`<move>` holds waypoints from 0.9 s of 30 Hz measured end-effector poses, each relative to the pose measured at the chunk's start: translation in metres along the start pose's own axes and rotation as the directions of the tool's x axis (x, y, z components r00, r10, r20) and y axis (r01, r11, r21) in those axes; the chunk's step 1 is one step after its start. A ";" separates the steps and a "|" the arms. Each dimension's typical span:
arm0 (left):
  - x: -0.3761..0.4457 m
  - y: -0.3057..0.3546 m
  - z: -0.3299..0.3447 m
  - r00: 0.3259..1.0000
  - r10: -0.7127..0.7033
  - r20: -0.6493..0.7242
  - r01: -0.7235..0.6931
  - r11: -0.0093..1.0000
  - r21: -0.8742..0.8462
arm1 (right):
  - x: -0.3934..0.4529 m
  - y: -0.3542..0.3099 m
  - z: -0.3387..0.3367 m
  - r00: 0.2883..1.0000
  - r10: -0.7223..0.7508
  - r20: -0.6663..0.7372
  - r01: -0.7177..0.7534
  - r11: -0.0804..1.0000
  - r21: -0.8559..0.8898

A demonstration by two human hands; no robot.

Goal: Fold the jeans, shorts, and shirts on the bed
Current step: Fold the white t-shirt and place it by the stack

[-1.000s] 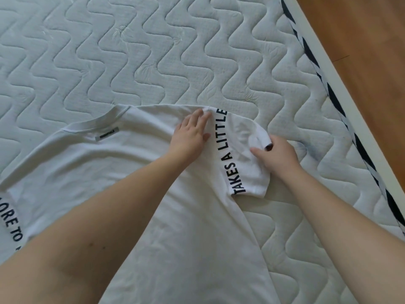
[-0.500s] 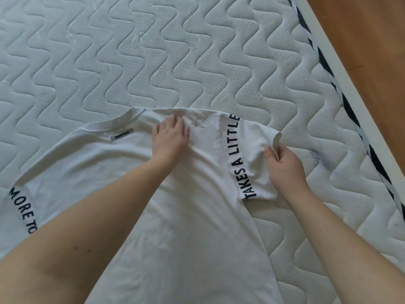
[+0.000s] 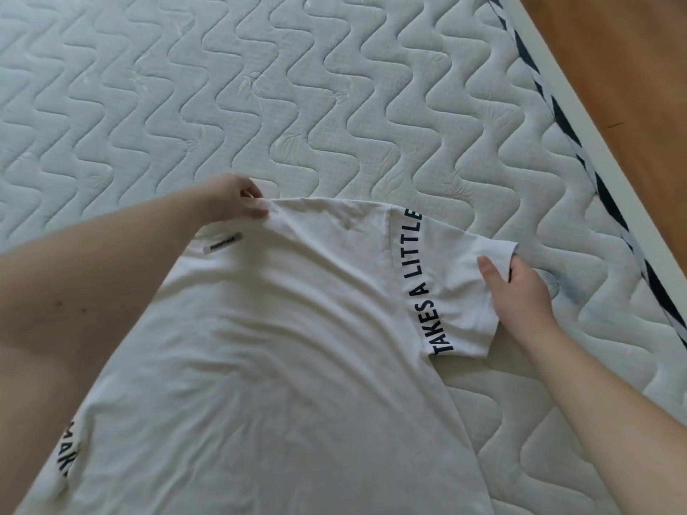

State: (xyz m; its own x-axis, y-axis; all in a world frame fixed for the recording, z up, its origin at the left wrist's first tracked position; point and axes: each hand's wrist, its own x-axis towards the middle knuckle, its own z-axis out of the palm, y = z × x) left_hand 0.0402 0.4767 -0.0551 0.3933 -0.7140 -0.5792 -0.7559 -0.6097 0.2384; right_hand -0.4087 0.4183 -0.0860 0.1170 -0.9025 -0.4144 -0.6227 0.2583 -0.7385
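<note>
Folding has hardly begun, I think: the white shirt [image 3: 282,347] lies flat and spread out on the mattress [image 3: 297,98]. No jeans or shorts show. The left hand [image 3: 238,198] pinches the shirt at the collar. The right hand [image 3: 520,295] grips the sleeve end. Lots of bare mattress lies beyond the shirt. The bed edge and wood floor [image 3: 632,68] are close on the right.

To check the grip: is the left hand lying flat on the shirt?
No, the left hand pinches the shirt at its collar edge.
</note>
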 end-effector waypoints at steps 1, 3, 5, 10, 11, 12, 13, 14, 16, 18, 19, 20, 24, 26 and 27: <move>0.001 -0.002 -0.004 1.000 0.023 -0.009 -0.023 1.000 0.002 | 0.002 0.000 0.002 1.000 0.002 -0.008 -0.002 1.000 0.013; 0.005 -0.006 -0.005 0.996 0.038 -0.077 -0.042 0.998 -0.054 | 0.007 0.001 0.006 0.998 0.040 -0.047 -0.037 0.997 0.075; 0.009 -0.006 0.000 0.987 0.024 -0.158 -0.040 0.995 -0.097 | 0.011 0.005 0.010 0.992 0.069 -0.104 -0.056 0.991 0.117; 0.016 0.000 0.025 0.970 -0.052 -0.239 0.018 0.990 -0.143 | 0.018 0.018 0.012 0.977 0.201 -0.066 -0.164 0.914 0.370; 0.018 0.002 0.030 0.972 -0.050 -0.229 0.023 0.993 -0.117 | 0.020 0.019 0.012 0.974 0.225 -0.035 -0.189 0.884 0.428; 0.020 0.005 0.032 0.977 -0.032 -0.213 0.015 0.997 -0.082 | 0.022 0.021 0.011 0.970 0.243 0.000 -0.212 0.849 0.484; 0.022 0.008 0.032 0.982 -0.004 -0.190 -0.004 0.999 -0.045 | 0.023 0.021 0.010 0.967 0.254 0.032 -0.233 0.819 0.525; 0.023 0.012 0.030 0.987 0.028 -0.158 -0.030 1.000 -0.007 | 0.023 0.022 0.009 0.964 0.259 0.058 -0.248 0.803 0.541; 0.025 0.022 0.026 0.990 0.111 -0.085 -0.103 0.990 0.097 | 0.023 0.025 0.007 0.962 0.258 0.091 -0.266 0.800 0.538; 0.024 0.037 0.025 0.980 0.201 -0.007 -0.198 0.969 0.150 | 0.024 0.025 0.006 0.959 0.258 0.115 -0.279 0.791 0.545; 0.024 0.046 0.026 0.970 0.243 0.022 -0.244 0.960 0.138 | 0.025 0.025 0.006 0.958 0.262 0.120 -0.284 0.787 0.548; 0.024 0.055 0.029 0.960 0.279 0.038 -0.281 0.952 0.121 | 0.026 0.025 0.005 0.956 0.266 0.121 -0.288 0.786 0.547; 0.026 0.081 0.036 0.917 0.397 -0.020 -0.394 0.914 0.096 | 0.028 0.026 0.005 0.955 0.272 0.120 -0.292 0.783 0.549; 0.029 0.087 0.038 0.913 0.398 -0.086 -0.391 0.916 0.086 | 0.028 0.026 0.005 0.953 0.276 0.122 -0.295 0.767 0.570; 0.030 0.088 0.040 0.914 0.387 -0.117 -0.379 0.921 0.088 | 0.029 0.026 0.006 0.952 0.279 0.123 -0.297 0.756 0.583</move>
State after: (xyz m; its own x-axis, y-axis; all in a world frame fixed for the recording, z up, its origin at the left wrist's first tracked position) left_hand -0.0358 0.4156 -0.0824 0.1280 -0.9294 -0.3463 -0.8915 -0.2608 0.3705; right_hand -0.4172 0.4009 -0.1202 0.0333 -0.7452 -0.6660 -0.0544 0.6640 -0.7457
